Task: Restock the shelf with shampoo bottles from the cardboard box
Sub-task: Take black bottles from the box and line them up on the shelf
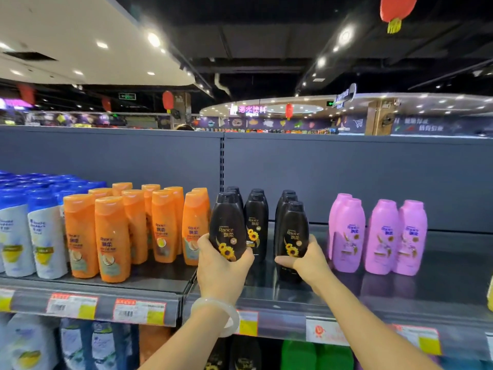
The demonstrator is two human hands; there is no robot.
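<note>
My left hand (222, 265) grips the base of a black Rejoice shampoo bottle (227, 225) with a sunflower label, upright at the front of the left black row. My right hand (306, 260) holds a second black bottle (293, 231) by its lower part, at the front of the right black row on the grey shelf (400, 287). More black bottles (256, 222) stand behind and between them. The cardboard box is out of view.
Orange bottles (112, 236) stand left of the black ones, white bottles with blue caps (45, 236) further left. Pink bottles (384, 236) stand to the right, with bare shelf beyond them. Price tags (138, 312) line the shelf edge. Lower shelves hold more bottles.
</note>
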